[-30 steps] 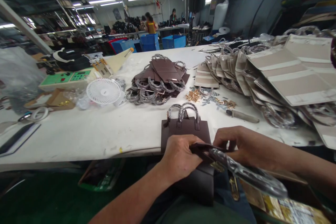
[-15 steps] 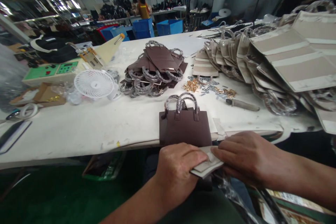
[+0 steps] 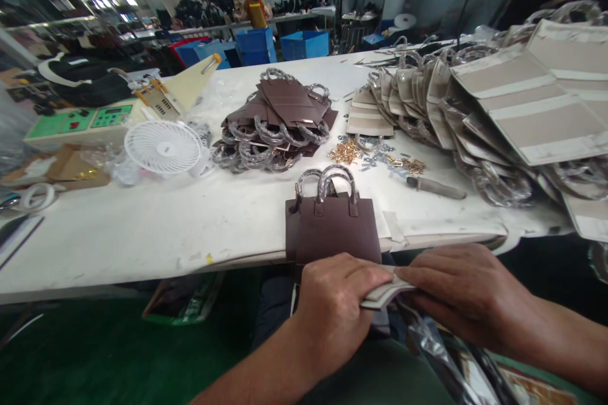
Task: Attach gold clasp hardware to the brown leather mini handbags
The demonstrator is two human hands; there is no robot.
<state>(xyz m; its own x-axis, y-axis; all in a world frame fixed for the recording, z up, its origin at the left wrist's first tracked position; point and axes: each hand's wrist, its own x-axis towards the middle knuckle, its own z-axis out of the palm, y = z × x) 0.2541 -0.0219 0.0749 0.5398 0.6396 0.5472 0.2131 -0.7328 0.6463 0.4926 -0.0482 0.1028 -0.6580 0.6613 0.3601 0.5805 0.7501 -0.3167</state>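
Observation:
Just past the table's front edge, my left hand [image 3: 339, 304] and my right hand [image 3: 458, 288] are both closed on a folded beige-backed bag panel [image 3: 386, 291]. My thumbs and fingers press close together along its edge. Plastic-wrapped handles [image 3: 434, 348] hang below the panel near my right wrist. A dark brown handbag piece [image 3: 337, 228] with two wrapped handles lies just beyond my left hand, at the table edge. How the panel in my hands joins the brown piece is hidden behind my fingers.
Brown handbag pieces [image 3: 285, 104] are piled mid-table, and beige-backed panels [image 3: 517, 95] are heaped at right. Gold fittings [image 3: 346, 152] and a knife-like tool with a grey grip [image 3: 437, 187] lie between. A white fan [image 3: 164, 147] stands left. Two people sit in the background.
Both hands, still gripping the panel, have shifted slightly right in the picture. The camera view has turned a little, moving the table things slightly left.

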